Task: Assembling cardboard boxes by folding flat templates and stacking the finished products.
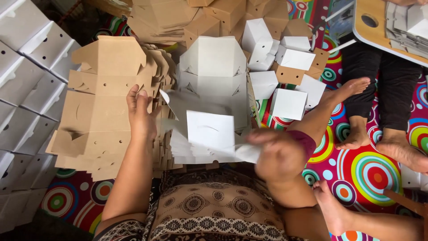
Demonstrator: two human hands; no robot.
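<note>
While folded boxes pile beyond, left hand lies open on the brown blanks; right hand, blurred, grips a white blank. Many blanks unfolded.

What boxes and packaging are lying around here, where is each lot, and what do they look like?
Flat carton blank: white, between left hand and blurred right hand.
Brown blanks: kraft stack with small holes, by the left hand.
White blanks: pile, centre.
Folded boxes: white cubes, brown insides, on the colourful circle-patterned mat.
Stacked boxes: white, left edge.
</note>
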